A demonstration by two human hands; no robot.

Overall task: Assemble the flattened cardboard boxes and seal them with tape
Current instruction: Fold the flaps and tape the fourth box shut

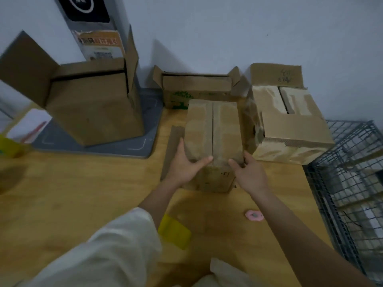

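Observation:
A small brown cardboard box (213,129) stands on the wooden table (83,193) in front of me, its two top flaps folded down with a seam running along the middle. My left hand (186,164) holds its near left corner, thumb laid across the top edge. My right hand (246,170) grips the near right corner, fingers wrapped round the side. A yellow tape roll (174,232) lies near my left forearm, partly hidden by it.
A tall open box (91,104) stands at the left on a grey base (99,146). An open printed box (196,90) sits behind, and a worn taped box (290,125) at the right. A small pink object (254,215) lies on the table. A wire cage (352,183) borders the right edge.

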